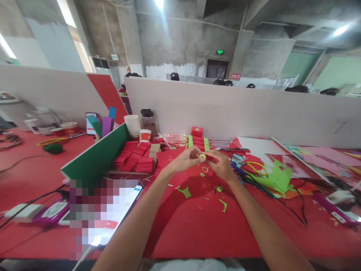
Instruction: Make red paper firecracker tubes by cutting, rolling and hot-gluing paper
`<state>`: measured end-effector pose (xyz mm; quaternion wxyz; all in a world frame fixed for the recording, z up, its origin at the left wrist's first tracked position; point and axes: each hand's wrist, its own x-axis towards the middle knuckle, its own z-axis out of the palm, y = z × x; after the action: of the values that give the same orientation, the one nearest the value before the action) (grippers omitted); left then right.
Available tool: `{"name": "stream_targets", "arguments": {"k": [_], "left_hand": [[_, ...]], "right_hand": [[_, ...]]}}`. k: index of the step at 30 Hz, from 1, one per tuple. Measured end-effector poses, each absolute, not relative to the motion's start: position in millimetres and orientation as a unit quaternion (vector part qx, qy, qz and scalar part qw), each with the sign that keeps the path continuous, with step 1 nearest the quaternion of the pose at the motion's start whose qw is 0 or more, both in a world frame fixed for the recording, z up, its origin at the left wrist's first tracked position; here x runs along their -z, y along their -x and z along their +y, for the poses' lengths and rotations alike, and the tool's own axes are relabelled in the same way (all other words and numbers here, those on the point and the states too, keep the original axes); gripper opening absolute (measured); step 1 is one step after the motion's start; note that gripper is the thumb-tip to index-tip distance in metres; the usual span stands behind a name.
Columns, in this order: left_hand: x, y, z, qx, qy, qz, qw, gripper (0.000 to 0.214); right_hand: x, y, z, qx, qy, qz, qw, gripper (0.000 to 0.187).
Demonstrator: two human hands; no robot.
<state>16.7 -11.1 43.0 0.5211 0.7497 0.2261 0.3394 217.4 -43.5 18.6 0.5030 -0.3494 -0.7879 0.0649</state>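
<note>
Both of my hands meet over the middle of the red table (pixel 197 226). My left hand (pixel 186 159) pinches a small round green paper piece (pixel 202 156) between thumb and fingers. My right hand (pixel 221 164) is closed beside it, its fingertips touching the same piece along with a bit of red paper. Green paper scraps (pixel 184 192) lie on the red surface just below my hands. Behind them stands a red block with green bands (pixel 197 142), and a small red box with a yellow star (pixel 196 131) rests on top of it.
Stacks of folded red paper (pixel 135 156) lie left of my hands beside a green board (pixel 96 154). A tablet (pixel 113 214) lies at front left. Scissors with yellow handles (pixel 256 167) and cut green sheets (pixel 275 175) lie right. A white partition (pixel 254 113) runs behind; paper cups (pixel 132 124) stand by it.
</note>
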Motion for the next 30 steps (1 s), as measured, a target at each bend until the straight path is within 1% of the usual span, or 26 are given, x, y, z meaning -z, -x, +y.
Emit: {"name": "stream_targets", "arguments": {"k": [5,10,18,25,30], "left_hand": [[-42.3,-16.2,-9.1,-0.333,-0.734,0.208,0.553,0.033],[-45.3,-16.3,-10.3,-0.328,-0.718,0.218,0.575,0.035],[-46.7,-14.4,-12.7,-0.332,-0.712,0.209,0.583,0.036],[-49.0,-15.4,-14.7,-0.318,-0.727,0.239,0.559,0.036],[-44.4,-17.5,-12.3,-0.334,-0.717,0.219,0.571,0.036]], "right_hand": [[-17.6,-217.8,-42.9,-0.05,0.349,-0.79,0.501,0.032],[-19.3,-217.5,-44.0,-0.031,0.349,-0.796,0.494,0.032],[-18.5,-218.0,-43.2,-0.03,0.357,-0.79,0.497,0.03],[-20.0,-215.9,-45.2,-0.024,0.345,-0.796,0.497,0.032],[-18.8,-216.2,-44.4,-0.022,0.357,-0.795,0.49,0.032]]}}
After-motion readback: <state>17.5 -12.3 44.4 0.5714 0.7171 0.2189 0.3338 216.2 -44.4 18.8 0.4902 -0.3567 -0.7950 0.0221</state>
